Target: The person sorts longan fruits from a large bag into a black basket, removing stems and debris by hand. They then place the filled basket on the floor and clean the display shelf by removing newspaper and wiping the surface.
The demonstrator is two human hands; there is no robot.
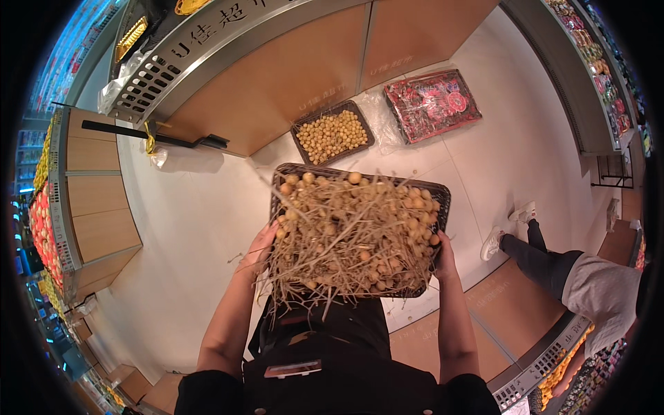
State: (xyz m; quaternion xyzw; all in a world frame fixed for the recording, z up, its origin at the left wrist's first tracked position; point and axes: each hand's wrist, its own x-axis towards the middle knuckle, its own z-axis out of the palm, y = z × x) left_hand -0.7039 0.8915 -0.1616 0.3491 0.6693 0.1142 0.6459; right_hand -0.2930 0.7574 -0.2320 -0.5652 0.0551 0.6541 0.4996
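Observation:
Between my two hands I carry a dark woven plastic basket (443,197) in front of my body. It is heaped with longans (415,207) and a tangle of dry brown stems (332,233), some hanging over the near rim. My left hand (261,248) grips the basket's left side, its fingers partly hidden by the rim and twigs. On the right side my right hand (444,255) holds the other end. Beyond it on the floor lies a smaller dark basket (370,137) filled with loose longans (332,136).
A red printed, plastic-wrapped package (433,106) lies beside crumpled clear plastic (381,122) on the tiled floor. Wood-panelled display stands (290,78) rise ahead, left and behind. A black bar (155,137) juts out at left. A person (596,295) stands at the right by a fruit display.

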